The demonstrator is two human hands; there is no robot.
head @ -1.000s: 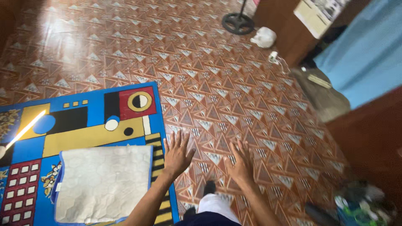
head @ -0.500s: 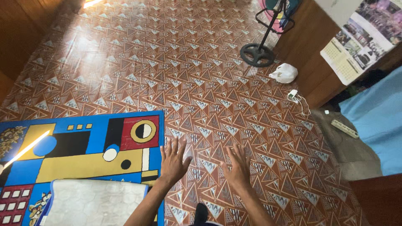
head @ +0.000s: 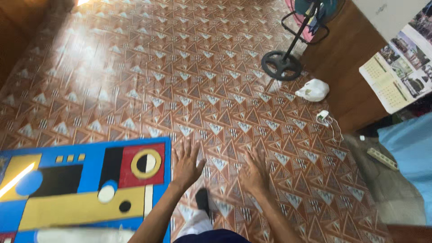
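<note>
Patterned floor [head: 135, 67]; left hand [head: 186, 164], right hand [head: 254, 171] spread wide, empty, beside blue mat [head: 67, 189]

Both hands are held out over the patterned floor [head: 135, 67], palms down and fingers spread, gripping nothing. The left hand [head: 186, 165] is at the right edge of the blue rug [head: 81, 180], a flat mat with bold yellow, black and red shapes that fills the near left corner. The right hand [head: 254, 170], a little blurred, is just to its right, above brown tiles printed with small triangles.
</note>
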